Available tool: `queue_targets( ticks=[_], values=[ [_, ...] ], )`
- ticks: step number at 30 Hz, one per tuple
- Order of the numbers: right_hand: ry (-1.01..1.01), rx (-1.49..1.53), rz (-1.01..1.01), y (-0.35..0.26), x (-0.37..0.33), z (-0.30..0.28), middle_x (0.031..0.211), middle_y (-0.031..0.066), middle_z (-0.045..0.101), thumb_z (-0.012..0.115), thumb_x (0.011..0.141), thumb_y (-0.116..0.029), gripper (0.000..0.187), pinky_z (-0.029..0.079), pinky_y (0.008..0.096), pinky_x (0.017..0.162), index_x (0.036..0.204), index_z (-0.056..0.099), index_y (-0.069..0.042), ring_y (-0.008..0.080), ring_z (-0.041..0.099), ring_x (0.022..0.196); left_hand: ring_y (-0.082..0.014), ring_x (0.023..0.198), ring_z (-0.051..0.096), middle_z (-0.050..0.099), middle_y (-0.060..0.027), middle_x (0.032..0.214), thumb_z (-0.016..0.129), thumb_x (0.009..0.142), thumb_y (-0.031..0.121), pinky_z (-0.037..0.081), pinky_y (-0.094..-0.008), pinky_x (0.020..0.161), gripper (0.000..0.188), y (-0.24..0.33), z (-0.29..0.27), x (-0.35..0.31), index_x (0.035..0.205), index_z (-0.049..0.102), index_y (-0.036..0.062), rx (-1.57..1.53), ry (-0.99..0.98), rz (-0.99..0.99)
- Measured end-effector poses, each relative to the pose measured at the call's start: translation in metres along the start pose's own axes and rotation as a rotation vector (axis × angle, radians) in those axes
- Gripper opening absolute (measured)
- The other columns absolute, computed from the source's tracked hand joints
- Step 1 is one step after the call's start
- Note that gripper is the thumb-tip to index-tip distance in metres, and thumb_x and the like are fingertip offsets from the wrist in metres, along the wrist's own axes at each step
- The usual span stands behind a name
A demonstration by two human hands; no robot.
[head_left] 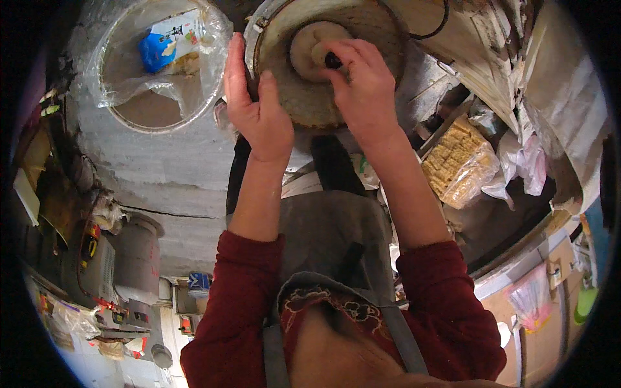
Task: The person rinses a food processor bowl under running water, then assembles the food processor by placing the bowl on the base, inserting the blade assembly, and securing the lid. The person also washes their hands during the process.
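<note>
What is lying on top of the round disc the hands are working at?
A pale lump of dough or clay sits on the round disc. The right hand presses it and covers its right part; the left hand rests on the disc's left rim.

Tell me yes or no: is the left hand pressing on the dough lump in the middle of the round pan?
No: the left hand rests on the round pan's rim, while the right hand presses the dough lump.

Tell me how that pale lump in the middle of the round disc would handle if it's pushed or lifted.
The pale lump looks soft like clay or dough; the right hand presses fingertips into it, so a push would probably dent it. It sits broad and low on the round disc, so it is unlikely to roll. Lifted, it may sag.
</note>
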State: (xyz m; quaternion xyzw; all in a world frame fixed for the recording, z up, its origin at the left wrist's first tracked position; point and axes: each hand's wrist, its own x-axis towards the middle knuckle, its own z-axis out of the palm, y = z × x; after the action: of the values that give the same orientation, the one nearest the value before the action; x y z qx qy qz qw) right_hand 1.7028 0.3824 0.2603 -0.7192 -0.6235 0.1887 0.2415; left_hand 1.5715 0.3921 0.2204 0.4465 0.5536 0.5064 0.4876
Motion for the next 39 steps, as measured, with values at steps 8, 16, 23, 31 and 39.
queue_targets(
  ticks=[8, 16, 23, 31, 39],
  values=[
    [0.013, 0.121, 0.092, 0.008, -0.004, -0.013, 0.097, 0.0083, 0.064, 0.065, 0.071, 0.006, 0.026, 0.05, 0.0286, 0.073, 0.095, 0.064, -0.004, 0.0203, 0.061, 0.084, -0.0259, 0.125, 0.041, 0.042, -0.0174, 0.135, 0.045, 0.08, -0.007, 0.028, -0.0351, 0.106, 0.051, -0.002, 0.0, -0.001, 0.131, 0.039, -0.0066, -0.034, 0.003, -0.024],
    [0.053, 0.049, 0.006, 0.006, -0.004, -0.017, 0.087, 0.0115, 0.061, 0.067, 0.066, 0.003, 0.022, 0.05, 0.0349, 0.067, 0.086, 0.06, -0.004, 0.0305, 0.06, 0.077, -0.0248, 0.124, 0.041, 0.044, -0.0166, 0.134, 0.046, 0.081, -0.006, 0.029, -0.0348, 0.106, 0.05, -0.003, 0.001, -0.002, 0.13, 0.04, -0.0063, -0.092, 0.016, -0.032],
    [0.031, 0.081, -0.055, 0.004, 0.002, -0.012, 0.084, 0.0106, 0.057, 0.067, 0.065, 0.004, 0.024, 0.051, 0.0361, 0.067, 0.086, 0.059, -0.004, 0.0303, 0.06, 0.078, -0.0225, 0.122, 0.042, 0.044, -0.015, 0.133, 0.046, 0.081, -0.006, 0.03, -0.0335, 0.105, 0.049, -0.001, 0.002, -0.002, 0.13, 0.041, -0.006, -0.098, 0.022, -0.056],
    [0.001, 0.076, 0.074, 0.001, -0.001, -0.012, 0.091, 0.0119, 0.056, 0.066, 0.067, 0.003, 0.024, 0.051, 0.0368, 0.068, 0.089, 0.061, -0.005, 0.0313, 0.06, 0.08, -0.0218, 0.121, 0.044, 0.045, -0.0147, 0.132, 0.046, 0.081, -0.007, 0.032, -0.0331, 0.104, 0.05, 0.0, 0.003, -0.001, 0.13, 0.041, -0.005, -0.149, 0.02, -0.074],
    [0.07, 0.084, -0.02, 0.003, -0.006, -0.007, 0.087, 0.0118, 0.056, 0.068, 0.066, 0.002, 0.025, 0.051, 0.0362, 0.066, 0.088, 0.06, -0.005, 0.0307, 0.06, 0.077, -0.0205, 0.119, 0.045, 0.045, -0.0135, 0.131, 0.046, 0.081, -0.007, 0.034, -0.0321, 0.101, 0.05, 0.004, 0.002, -0.001, 0.131, 0.041, -0.0044, -0.058, 0.01, -0.066]
  ],
)
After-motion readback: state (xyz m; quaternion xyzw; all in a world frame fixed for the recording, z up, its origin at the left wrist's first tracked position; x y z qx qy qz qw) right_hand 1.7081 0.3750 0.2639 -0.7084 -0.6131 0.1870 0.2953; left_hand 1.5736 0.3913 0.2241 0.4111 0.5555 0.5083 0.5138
